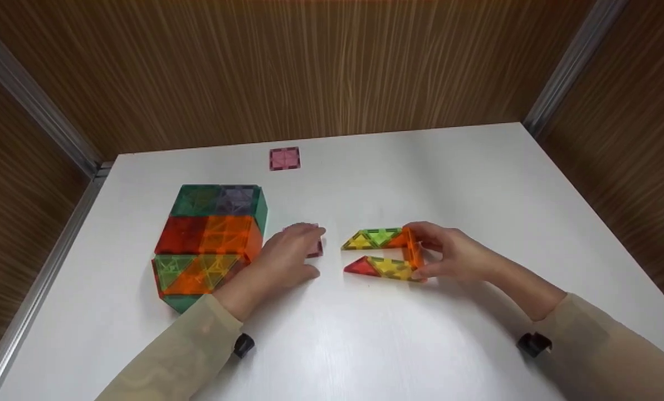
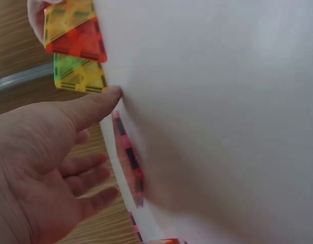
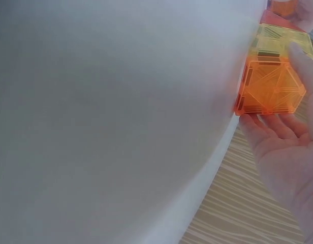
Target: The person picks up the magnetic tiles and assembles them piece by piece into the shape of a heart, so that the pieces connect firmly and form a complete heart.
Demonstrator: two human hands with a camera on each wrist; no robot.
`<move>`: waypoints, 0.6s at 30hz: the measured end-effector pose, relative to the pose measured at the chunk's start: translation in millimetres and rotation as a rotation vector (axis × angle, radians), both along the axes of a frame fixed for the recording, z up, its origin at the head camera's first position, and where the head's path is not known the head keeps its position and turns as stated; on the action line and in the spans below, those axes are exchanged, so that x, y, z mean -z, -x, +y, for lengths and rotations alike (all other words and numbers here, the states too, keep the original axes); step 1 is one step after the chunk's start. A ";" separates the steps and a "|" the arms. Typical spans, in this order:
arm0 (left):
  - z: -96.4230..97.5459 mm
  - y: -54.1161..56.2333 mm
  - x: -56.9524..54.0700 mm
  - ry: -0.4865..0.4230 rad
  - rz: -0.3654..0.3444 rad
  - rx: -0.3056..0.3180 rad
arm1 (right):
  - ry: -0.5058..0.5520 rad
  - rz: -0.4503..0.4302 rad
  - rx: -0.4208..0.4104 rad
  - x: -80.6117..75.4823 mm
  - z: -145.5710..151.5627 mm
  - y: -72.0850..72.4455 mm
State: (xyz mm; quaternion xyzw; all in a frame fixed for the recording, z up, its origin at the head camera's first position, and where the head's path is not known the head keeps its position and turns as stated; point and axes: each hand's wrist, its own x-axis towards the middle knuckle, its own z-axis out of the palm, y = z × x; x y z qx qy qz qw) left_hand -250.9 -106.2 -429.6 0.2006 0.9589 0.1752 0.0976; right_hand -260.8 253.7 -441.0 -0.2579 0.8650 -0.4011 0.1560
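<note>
My right hand (image 1: 460, 253) grips the orange square end of a small magnetic-tile frame, thumb on the near side and fingers on the far side. The orange square tile (image 3: 271, 86) stands upright in the right wrist view. Two side walls run left from it: a far one with yellow and green triangles (image 1: 381, 237), a near one with yellow and red triangles (image 1: 364, 266). Fingers loosely spread, my left hand (image 1: 290, 256) hovers over a pink square tile (image 1: 316, 249) lying on the table. In the left wrist view that pink tile (image 2: 128, 160) appears beyond the thumb, apart from it.
A larger block of magnetic tiles (image 1: 206, 234), green, purple, red and orange, stands on the left, partly behind my left forearm. Another pink square tile (image 1: 284, 159) lies near the back edge of the white table (image 1: 449, 178). Wood-grain panels (image 1: 321, 67) rise behind and at the sides.
</note>
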 end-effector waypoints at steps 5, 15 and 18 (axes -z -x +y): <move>-0.9 11.5 -4.3 0.057 -0.125 -0.035 | 0.000 0.005 -0.003 -1.0 1.0 -0.6; 4.0 8.7 -9.4 0.081 -0.120 0.002 | -0.010 -0.019 -0.002 -2.9 -1.3 -0.4; 2.1 6.1 -9.9 0.048 -0.070 0.042 | -0.002 -0.013 -0.012 -2.0 -3.4 0.7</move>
